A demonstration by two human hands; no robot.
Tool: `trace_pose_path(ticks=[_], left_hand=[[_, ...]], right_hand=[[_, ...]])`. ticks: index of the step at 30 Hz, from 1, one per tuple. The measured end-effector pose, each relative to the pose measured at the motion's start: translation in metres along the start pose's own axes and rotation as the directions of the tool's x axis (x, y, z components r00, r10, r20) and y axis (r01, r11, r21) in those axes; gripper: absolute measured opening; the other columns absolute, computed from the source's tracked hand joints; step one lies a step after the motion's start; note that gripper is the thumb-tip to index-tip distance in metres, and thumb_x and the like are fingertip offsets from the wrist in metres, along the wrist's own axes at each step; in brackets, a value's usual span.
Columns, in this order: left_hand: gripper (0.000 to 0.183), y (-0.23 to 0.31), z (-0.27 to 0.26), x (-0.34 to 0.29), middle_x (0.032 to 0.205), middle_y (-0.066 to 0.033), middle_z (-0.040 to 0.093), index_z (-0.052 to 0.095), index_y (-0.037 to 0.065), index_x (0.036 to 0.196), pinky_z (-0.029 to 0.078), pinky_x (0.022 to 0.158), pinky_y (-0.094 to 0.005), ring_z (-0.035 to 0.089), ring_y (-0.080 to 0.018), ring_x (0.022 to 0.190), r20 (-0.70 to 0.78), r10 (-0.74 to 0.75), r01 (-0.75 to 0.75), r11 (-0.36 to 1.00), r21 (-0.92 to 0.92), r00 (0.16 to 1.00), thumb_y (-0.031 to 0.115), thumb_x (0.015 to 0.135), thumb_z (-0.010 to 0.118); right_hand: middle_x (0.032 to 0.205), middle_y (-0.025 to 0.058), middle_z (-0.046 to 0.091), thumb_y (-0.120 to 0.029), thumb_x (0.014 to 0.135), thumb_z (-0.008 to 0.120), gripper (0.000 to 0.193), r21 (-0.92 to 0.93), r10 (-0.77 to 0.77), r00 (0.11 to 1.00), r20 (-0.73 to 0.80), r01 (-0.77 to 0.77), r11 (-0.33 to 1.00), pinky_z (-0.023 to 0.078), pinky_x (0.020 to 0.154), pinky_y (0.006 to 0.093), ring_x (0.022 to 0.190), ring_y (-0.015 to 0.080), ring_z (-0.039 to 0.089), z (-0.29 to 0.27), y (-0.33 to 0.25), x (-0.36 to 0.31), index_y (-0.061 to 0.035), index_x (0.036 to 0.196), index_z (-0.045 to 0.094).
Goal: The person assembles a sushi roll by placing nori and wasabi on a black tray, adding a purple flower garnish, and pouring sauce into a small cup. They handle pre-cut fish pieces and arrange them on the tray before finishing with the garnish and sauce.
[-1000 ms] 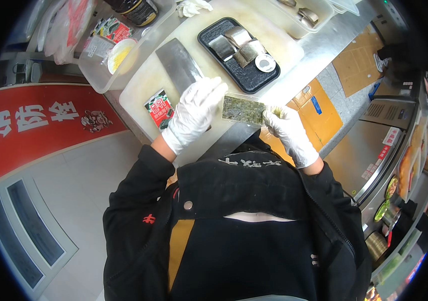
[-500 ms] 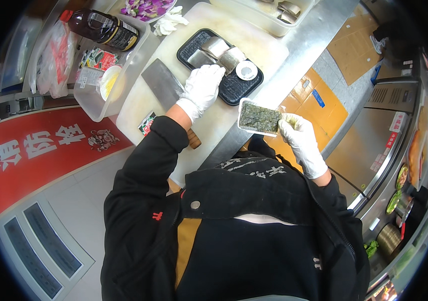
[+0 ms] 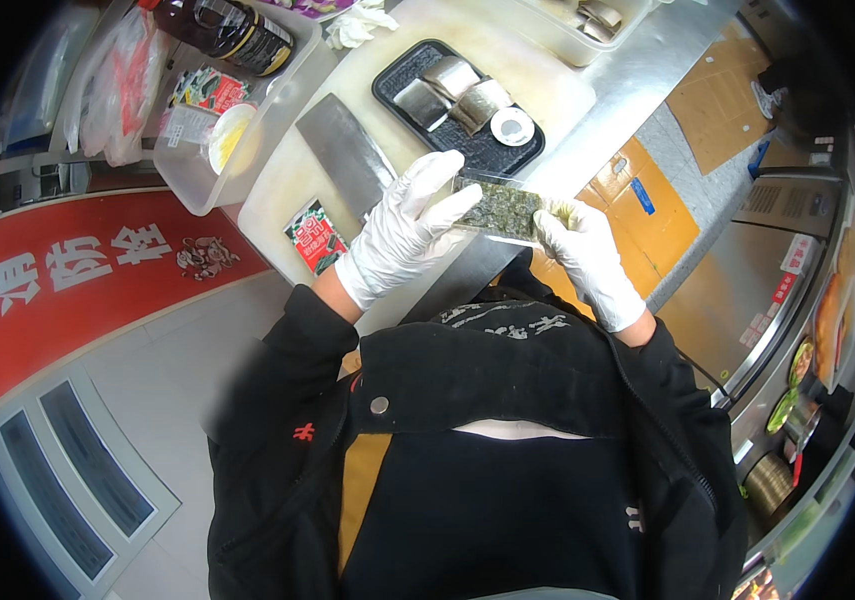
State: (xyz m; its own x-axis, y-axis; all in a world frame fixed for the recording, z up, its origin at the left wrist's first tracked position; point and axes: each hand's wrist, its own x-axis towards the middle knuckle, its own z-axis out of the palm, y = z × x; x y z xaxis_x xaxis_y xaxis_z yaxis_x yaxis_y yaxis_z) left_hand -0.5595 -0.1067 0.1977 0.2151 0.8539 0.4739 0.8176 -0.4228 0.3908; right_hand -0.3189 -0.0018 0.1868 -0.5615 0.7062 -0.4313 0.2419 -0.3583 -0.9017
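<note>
Between my gloved hands, above the near edge of the cutting board, is a small clear plastic tray of dark green seaweed sheets [image 3: 499,210]. My right hand [image 3: 587,255] pinches its right end. My left hand [image 3: 407,222] is at its left end, thumb over the near side and fingers around the corner; its grip is partly hidden. Beyond them, a black tray [image 3: 402,72] carries several silvery fish pieces [image 3: 450,78] and a small round white-lidded tub [image 3: 512,127]. A broad-bladed cleaver [image 3: 340,150] lies left of my left hand, its handle hidden. Beside it is a red-and-green packet [image 3: 315,238].
The white cutting board [image 3: 557,95] rests on a steel counter [image 3: 647,40]. To the left stands a clear plastic bin [image 3: 182,185] with a dark bottle [image 3: 232,35], packets and a small bowl. At the back is another container [image 3: 547,30] with fish pieces. Flattened cardboard [image 3: 637,215] covers floor at the right.
My left hand has left the fish pieces in the black tray and come back to the seaweed's left end. The seaweed has moved slightly left and tilted. The packet shows more fully.
</note>
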Motion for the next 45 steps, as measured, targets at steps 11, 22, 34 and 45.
trace_pose_path(ticks=[11, 22, 34, 45], left_hand=[[0.033, -0.031, -0.015, -0.021, 0.112, -0.0116, 0.068, 0.066, 0.007, 0.109, 0.051, 0.094, -0.0425, 0.065, -0.0356, 0.106, 0.097, 0.0, 0.019, 0.98, -0.197, 0.995, -0.004, 0.078, 0.066], [0.04, -0.087, 0.028, 0.038, 0.121, -0.0086, 0.063, 0.058, 0.0, 0.129, 0.045, 0.1, -0.0293, 0.057, -0.0149, 0.114, 0.433, -0.615, 0.72, 0.35, -0.599, 0.659, 0.014, 0.093, 0.067], [0.042, -0.098, 0.052, 0.031, 0.126, -0.0152, 0.063, 0.059, 0.002, 0.131, 0.046, 0.102, -0.0336, 0.06, -0.0251, 0.118, 0.31, -0.61, 0.684, 0.665, -0.3, 0.729, 0.022, 0.094, 0.066], [0.042, -0.076, 0.047, 0.03, 0.106, -0.0178, 0.058, 0.063, 0.004, 0.124, 0.046, 0.095, -0.0456, 0.056, -0.0366, 0.105, 0.072, -0.546, 0.548, 0.836, -0.02, 0.835, 0.029, 0.091, 0.066]], right_hand=[[0.137, 0.0134, 0.055, -0.021, 0.087, 0.077, 0.05, -0.386, -0.472, 0.856, 0.209, 0.516, 0.765, 0.046, 0.098, 0.0369, 0.119, 0.022, 0.056, 0.009, -0.022, 0.004, -0.002, 0.13, 0.059], [0.094, -0.0001, 0.062, -0.015, 0.095, 0.066, 0.022, 0.295, -0.044, 0.999, -0.006, 0.044, 0.954, 0.045, 0.075, 0.0238, 0.085, 0.008, 0.055, 0.056, 0.035, 0.07, -0.0016, 0.111, 0.062], [0.081, -0.0018, 0.059, -0.015, 0.091, 0.072, 0.043, 0.021, -0.049, 0.991, -0.127, 0.052, 0.998, 0.041, 0.063, 0.0205, 0.07, 0.005, 0.051, 0.042, 0.038, 0.07, 0.0019, 0.126, 0.052], [0.076, -0.0016, 0.058, -0.012, 0.088, 0.074, 0.055, 0.191, -0.087, 0.969, -0.23, 0.132, 0.973, 0.039, 0.056, 0.0208, 0.062, 0.0055, 0.049, 0.052, 0.032, 0.061, 0.0008, 0.133, 0.044]])
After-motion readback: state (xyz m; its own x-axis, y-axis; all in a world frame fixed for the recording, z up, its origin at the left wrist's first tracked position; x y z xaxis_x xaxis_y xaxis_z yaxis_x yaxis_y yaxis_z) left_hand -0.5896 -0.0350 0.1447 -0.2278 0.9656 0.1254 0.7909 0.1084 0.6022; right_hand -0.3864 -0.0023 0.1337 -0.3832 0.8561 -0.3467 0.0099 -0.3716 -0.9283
